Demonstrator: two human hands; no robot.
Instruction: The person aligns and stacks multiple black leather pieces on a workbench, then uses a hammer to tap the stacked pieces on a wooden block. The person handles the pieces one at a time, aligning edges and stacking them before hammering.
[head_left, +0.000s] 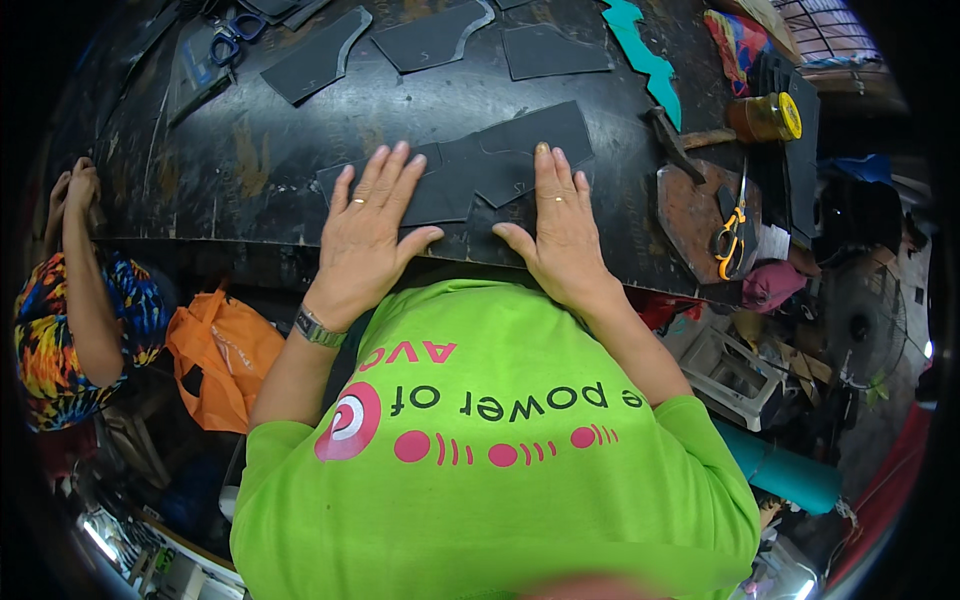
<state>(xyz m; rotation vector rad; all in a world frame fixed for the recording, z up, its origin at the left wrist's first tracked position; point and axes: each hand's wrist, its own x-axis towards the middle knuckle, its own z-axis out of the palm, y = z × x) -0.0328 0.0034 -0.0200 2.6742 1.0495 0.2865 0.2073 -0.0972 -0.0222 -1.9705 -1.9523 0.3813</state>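
Note:
Both of my hands lie flat near the front edge of a dark, scuffed table [270, 140]. My left hand [370, 225] presses its outstretched fingers on the left part of some flat black cut pieces [455, 165]. On their right part rests my right hand [562, 225], its fingers straight and thumb spread. The pieces lie side by side or partly overlapping; I cannot tell which. Thin outlines and a small light mark show on them. My palms hide part of their near edges. Neither hand grips anything.
More black cut pieces [430, 38] lie farther back. Blue-handled scissors [228, 42] are at the far left. At right are a turquoise strip [640, 62], a hammer [680, 150], a jar [758, 118] and orange-handled scissors [732, 240] on a brown board [690, 220]. Another person's arm [88, 280] rests at the left.

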